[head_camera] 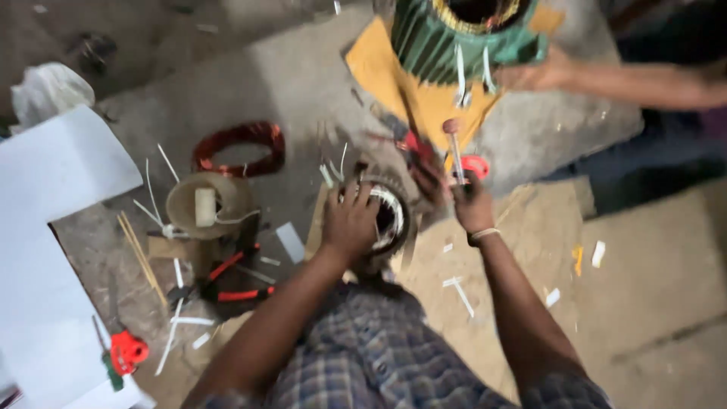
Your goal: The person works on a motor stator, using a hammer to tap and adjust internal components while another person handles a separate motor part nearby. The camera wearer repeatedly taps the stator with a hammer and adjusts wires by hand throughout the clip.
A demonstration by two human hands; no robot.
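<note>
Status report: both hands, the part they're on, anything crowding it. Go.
Left hand flat on the round motor core. Right hand gripping a wooden-handled tool upright beside it. Another person's hand on the green motor housing behind; red-handled pliers lie left.

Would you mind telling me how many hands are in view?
3: the left hand lies on the stator, the right hand grips a mallet, and another person's hand touches the green motor.

Concrete floor (303,68): white sheets (53,227), copper coil (238,148), cardboard (409,83), pliers (227,280).
</note>
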